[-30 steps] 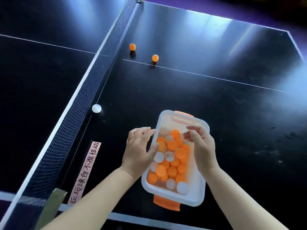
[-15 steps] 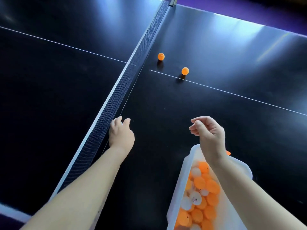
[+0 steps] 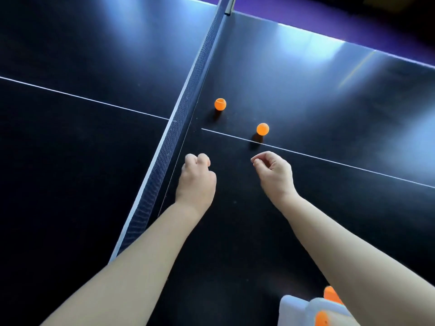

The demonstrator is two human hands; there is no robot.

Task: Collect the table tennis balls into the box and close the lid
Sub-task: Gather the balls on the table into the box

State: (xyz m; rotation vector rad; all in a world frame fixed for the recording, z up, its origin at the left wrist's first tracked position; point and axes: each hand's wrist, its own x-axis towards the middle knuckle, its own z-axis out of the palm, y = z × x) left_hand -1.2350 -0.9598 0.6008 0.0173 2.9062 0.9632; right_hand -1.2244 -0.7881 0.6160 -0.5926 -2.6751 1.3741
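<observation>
Just beyond the right hand (image 3: 274,171) sat the nearer orange ball (image 3: 262,128), with the farther orange ball (image 3: 220,104) ahead of the left hand (image 3: 196,177), both uncollected. The box (image 3: 296,309) lay behind, apparently unlidded. The right hand hung loosely curled and empty; whether the left fist held anything could not be told.

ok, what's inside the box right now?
At least one orange ball shows inside the box, at the bottom edge. The right forearm and the frame edge hide the rest.

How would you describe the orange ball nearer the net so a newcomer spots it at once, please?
Follow the net across the dark table. Right of it, just past the white line, sits the ball. Its neighbour sits at that line, farther from the net; this one's top looks dented.
</observation>
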